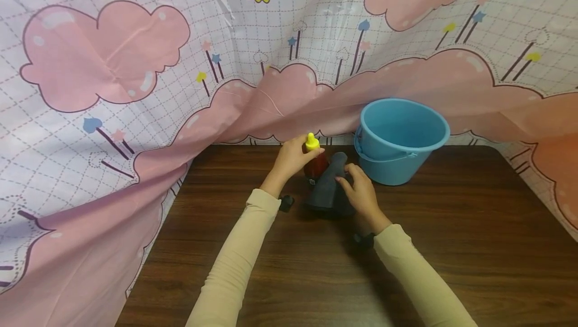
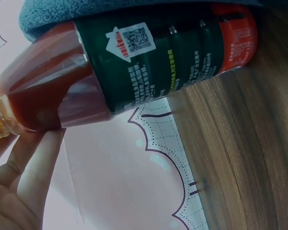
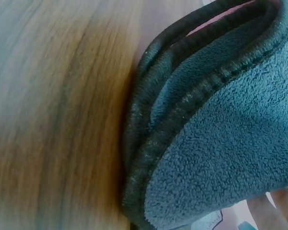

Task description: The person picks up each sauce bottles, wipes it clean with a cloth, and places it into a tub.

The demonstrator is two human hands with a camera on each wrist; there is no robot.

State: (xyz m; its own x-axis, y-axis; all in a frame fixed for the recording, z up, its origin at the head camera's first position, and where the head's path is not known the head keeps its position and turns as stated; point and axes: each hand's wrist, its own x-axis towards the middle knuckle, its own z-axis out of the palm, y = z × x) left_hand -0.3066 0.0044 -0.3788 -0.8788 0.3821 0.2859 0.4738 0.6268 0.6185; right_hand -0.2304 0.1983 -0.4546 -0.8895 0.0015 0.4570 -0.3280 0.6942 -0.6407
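A red sauce bottle point(image 1: 316, 167) stands upright on the bench point(image 1: 271, 247), just beside a grey cloth point(image 1: 328, 186). The left hand's point(image 1: 290, 157) narrow grip curls round the bottle's neck; the right hand point(image 1: 364, 196) pinches the cloth's upper side, thumb and fingers close together.

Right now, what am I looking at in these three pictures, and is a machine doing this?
No machine hands here: a person works with two bare hands. The widest picture comes from a camera worn on the head, looking down; the others come from a camera on each wrist. The left hand holds a yellow-capped bottle near its top. Beside it, the right hand seems to pinch a grey cloth. A blue bucket also stands on the brown table, with a patterned curtain behind.
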